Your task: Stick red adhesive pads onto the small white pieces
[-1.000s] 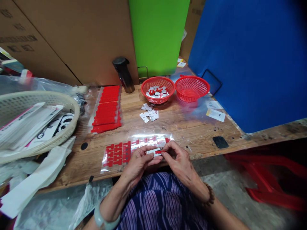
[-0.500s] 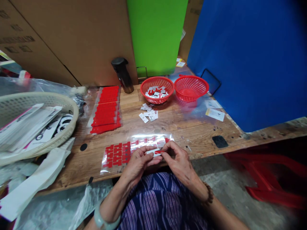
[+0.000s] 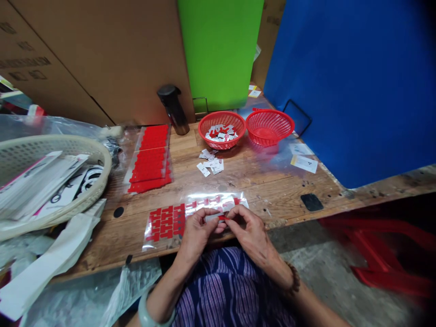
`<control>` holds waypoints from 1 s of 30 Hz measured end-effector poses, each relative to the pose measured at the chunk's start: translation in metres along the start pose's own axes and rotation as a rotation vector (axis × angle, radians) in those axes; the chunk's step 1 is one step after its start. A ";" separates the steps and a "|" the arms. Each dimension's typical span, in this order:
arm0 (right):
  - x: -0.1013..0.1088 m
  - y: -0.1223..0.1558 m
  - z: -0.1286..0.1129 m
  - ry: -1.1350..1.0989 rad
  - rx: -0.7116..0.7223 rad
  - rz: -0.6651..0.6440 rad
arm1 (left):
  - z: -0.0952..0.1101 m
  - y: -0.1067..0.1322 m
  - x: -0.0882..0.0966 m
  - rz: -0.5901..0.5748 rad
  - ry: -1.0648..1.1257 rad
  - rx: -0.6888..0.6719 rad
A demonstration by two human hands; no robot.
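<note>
From the head camera, looking down over a striped lap at the near edge of a wooden bench (image 3: 259, 181), the left hand (image 3: 195, 232) and the right hand (image 3: 251, 232) meet over a small white-and-red tab (image 3: 218, 217). The grip of each hand is pinched closed on it, thumb and fingertips at either end, and the tab is held just above the bench edge. Just beyond and partly under the hands lies a clear sheet (image 3: 165, 222) with rows of red tabs on its left half and paler, sparser ones to the right. A pale bangle circles the left wrist and a beaded bracelet the right. Farther back on the bench, a stack of red sheets (image 3: 151, 159) lies in clear wrap, with a black flask (image 3: 173, 109) standing upright behind it. Two red baskets sit side by side at the rear: the left basket (image 3: 222, 143) holds white and red pieces, the right basket (image 3: 269, 129) shows only its mesh. A scatter of loose white pieces (image 3: 210, 162) lies just in front of the left basket. A printed card (image 3: 304, 163) rests near the blue panel (image 3: 357, 91), and a green panel (image 3: 220, 50) stands behind the baskets. At far left, a cream basket (image 3: 85, 144) holds white packets, with more plastic and paper spilling below it.
</note>
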State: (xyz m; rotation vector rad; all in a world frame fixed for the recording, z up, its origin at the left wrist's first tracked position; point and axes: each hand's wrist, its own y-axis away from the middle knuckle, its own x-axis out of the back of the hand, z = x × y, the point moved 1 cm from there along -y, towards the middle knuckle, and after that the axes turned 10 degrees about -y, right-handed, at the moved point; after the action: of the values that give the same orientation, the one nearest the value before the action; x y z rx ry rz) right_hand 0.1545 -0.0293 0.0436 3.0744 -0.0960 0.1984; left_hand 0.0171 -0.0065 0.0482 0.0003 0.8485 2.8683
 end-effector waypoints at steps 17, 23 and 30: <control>0.002 -0.002 0.002 -0.052 -0.041 -0.042 | -0.001 -0.003 0.006 -0.034 0.031 0.103; 0.000 -0.005 0.003 -0.026 -0.022 -0.037 | -0.004 -0.003 0.008 -0.033 0.028 0.103; -0.001 -0.005 0.007 0.023 0.030 -0.002 | -0.005 -0.004 0.007 -0.033 0.020 0.105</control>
State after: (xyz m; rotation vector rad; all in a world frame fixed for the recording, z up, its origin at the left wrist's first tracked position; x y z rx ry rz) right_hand 0.1543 -0.0249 0.0364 3.1015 -0.0893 0.2368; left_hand 0.0105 -0.0055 0.0414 -0.0302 0.9919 2.7940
